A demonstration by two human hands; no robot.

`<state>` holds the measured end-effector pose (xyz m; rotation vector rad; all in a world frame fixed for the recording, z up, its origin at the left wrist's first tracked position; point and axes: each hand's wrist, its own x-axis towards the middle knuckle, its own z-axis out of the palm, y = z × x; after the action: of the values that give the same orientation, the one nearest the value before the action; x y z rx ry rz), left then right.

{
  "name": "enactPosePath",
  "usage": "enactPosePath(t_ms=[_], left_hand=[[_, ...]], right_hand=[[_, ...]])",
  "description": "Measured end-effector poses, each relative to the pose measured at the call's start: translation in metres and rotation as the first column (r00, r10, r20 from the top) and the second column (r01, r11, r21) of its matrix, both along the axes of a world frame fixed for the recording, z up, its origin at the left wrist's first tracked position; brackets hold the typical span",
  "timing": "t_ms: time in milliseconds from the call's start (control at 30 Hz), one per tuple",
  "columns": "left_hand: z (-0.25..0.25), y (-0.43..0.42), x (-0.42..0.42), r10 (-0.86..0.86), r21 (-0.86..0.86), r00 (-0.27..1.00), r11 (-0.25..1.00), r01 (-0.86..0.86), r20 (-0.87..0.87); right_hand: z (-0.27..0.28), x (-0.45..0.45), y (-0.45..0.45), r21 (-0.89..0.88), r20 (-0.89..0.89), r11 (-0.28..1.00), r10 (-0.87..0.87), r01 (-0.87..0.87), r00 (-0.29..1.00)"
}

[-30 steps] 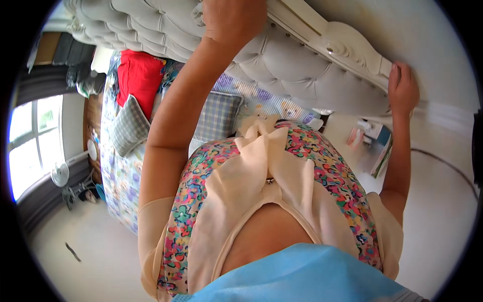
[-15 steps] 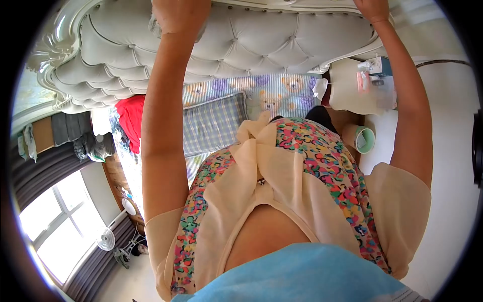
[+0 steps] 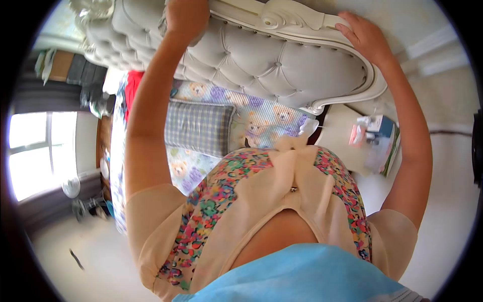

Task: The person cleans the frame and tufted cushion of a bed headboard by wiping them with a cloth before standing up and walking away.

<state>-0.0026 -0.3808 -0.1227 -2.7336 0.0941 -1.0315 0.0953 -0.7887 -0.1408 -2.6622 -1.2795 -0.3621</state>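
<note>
Your left hand [image 3: 188,21] grips bunched grey cloth [image 3: 163,21]; your right hand [image 3: 369,40], loosely open, touches the cream-framed, grey tufted headboard [image 3: 307,58].

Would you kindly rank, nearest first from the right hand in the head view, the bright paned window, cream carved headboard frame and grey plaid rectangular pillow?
1. Headboard frame, under the right hand.
2. Pillow, on the bed, left of that hand.
3. Window, at the far left.
</note>
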Motion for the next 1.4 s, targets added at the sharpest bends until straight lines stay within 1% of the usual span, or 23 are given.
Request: enactPosePath(t_ms=[33, 100, 167, 267, 433, 500, 533, 567, 600, 633, 667, 700, 833, 933, 1000, 1033, 1067, 1100, 1133, 1167, 1233, 1300, 1400], left_hand=[[0.001, 0.002, 0.005, -0.018, 0.012, 1.000, 1.000, 0.018, 0.001], [0.007, -0.009, 0.008, 0.057, -0.025, 0.998, 0.998, -0.057, -0.013], [0.011, -0.029, 0.008, 0.156, -0.044, 0.978, 0.986, -0.163, -0.141], [0.003, -0.052, 0.017, 0.131, -0.046, 0.947, 0.987, -0.151, -0.294], [0.004, -0.061, 0.068, 0.239, 0.005, 0.862, 0.964, -0.265, -0.448], [-0.005, -0.048, 0.098, 0.267, 0.501, 0.638, 0.838, 0.215, -0.722], [-0.012, -0.056, 0.098, 0.266, 0.499, 0.635, 0.838, 0.219, -0.726], [-0.005, -0.076, 0.092, 0.205, 0.251, 0.671, 0.968, -0.030, -0.712], [0.003, -0.088, 0.088, 0.160, -0.046, 0.720, 0.965, -0.257, -0.675], [-0.003, -0.076, 0.091, 0.158, -0.045, 0.722, 0.966, -0.253, -0.673], [-0.018, -0.051, 0.102, 0.046, 0.182, 0.771, 0.979, 0.091, -0.635], [-0.028, -0.033, 0.113, -0.083, 0.396, 0.778, 0.824, 0.405, -0.623], [-0.043, -0.026, 0.127, -0.263, 0.497, 0.821, 0.689, 0.528, -0.507], [-0.030, -0.028, 0.121, -0.076, 0.534, 0.780, 0.687, 0.493, -0.622], [-0.024, -0.031, 0.085, 0.153, 0.507, 0.627, 0.744, 0.436, -0.764], [-0.019, -0.039, 0.054, 0.143, 0.293, 0.537, 0.934, 0.206, -0.832], [-0.019, -0.040, 0.023, 0.086, 0.060, 0.457, 0.996, -0.071, -0.885], [-0.032, -0.024, -0.011, 0.004, -0.066, 0.577, 0.993, -0.101, -0.817], [-0.038, -0.013, -0.031, 0.048, -0.076, 0.550, 0.977, -0.200, -0.834], [-0.046, 0.004, -0.052, 0.005, -0.140, 0.660, 0.976, -0.166, -0.751], [-0.038, 0.029, -0.072, -0.064, -0.247, 0.689, 0.954, -0.170, -0.722], [-0.015, 0.041, -0.075, -0.228, -0.670, 0.794, 0.688, -0.278, -0.563], [0.027, 0.017, -0.059, -0.059, -0.771, 0.921, 0.569, -0.285, -0.384]], right_hand=[[0.006, -0.005, 0.002, -0.065, -0.082, 0.992, -0.117, 0.111, 0.990], [-0.003, 0.007, -0.004, 0.046, 0.032, 0.999, 0.017, -0.019, 0.999], [-0.002, 0.001, -0.002, 0.031, -0.037, 0.998, -0.051, 0.052, 0.998], [-0.016, 0.011, -0.004, 0.187, 0.092, 0.978, 0.070, -0.087, 0.993], [-0.018, 0.006, -0.001, 0.181, 0.126, 0.981, 0.042, -0.064, 0.991], [-0.022, 0.002, 0.000, 0.188, 0.146, 0.980, 0.034, -0.062, 0.989], [-0.021, 0.000, 0.000, 0.175, 0.138, 0.983, 0.024, -0.048, 0.990], [-0.018, 0.002, 0.001, 0.164, 0.140, 0.986, 0.010, -0.033, 0.990], [-0.015, 0.004, 0.002, 0.167, 0.151, 0.985, 0.005, -0.031, 0.989], [-0.015, 0.004, 0.002, 0.143, 0.091, 0.990, -0.011, -0.002, 0.996], [-0.017, 0.002, 0.002, 0.115, 0.029, 0.993, -0.032, 0.028, 0.999], [-0.018, 0.002, 0.002, 0.113, 0.030, 0.993, -0.040, 0.036, 0.999], [-0.023, 0.010, 0.002, 0.179, 0.067, 0.984, 0.011, -0.023, 0.998], [-0.018, 0.007, 0.000, 0.167, 0.072, 0.986, 0.007, -0.019, 0.997], [-0.016, 0.006, 0.004, 0.125, 0.072, 0.992, -0.009, 0.000, 0.997], [-0.017, 0.006, 0.004, 0.122, 0.102, 0.993, -0.011, -0.001, 0.995], [-0.016, 0.006, 0.003, 0.119, 0.136, 0.993, -0.015, -0.001, 0.991], [-0.013, 0.005, 0.003, 0.114, 0.150, 0.993, -0.004, -0.013, 0.989], [-0.012, 0.002, 0.003, 0.124, 0.125, 0.992, 0.002, -0.018, 0.992], [-0.011, 0.000, 0.004, 0.139, 0.098, 0.990, 0.002, -0.016, 0.995], [-0.012, 0.000, 0.004, 0.118, 0.066, 0.993, -0.013, 0.005, 0.998], [-0.011, 0.000, 0.004, 0.128, 0.038, 0.992, -0.011, 0.006, 0.999], [-0.008, -0.005, 0.006, 0.135, 0.071, 0.991, -0.029, 0.020, 0.997]])
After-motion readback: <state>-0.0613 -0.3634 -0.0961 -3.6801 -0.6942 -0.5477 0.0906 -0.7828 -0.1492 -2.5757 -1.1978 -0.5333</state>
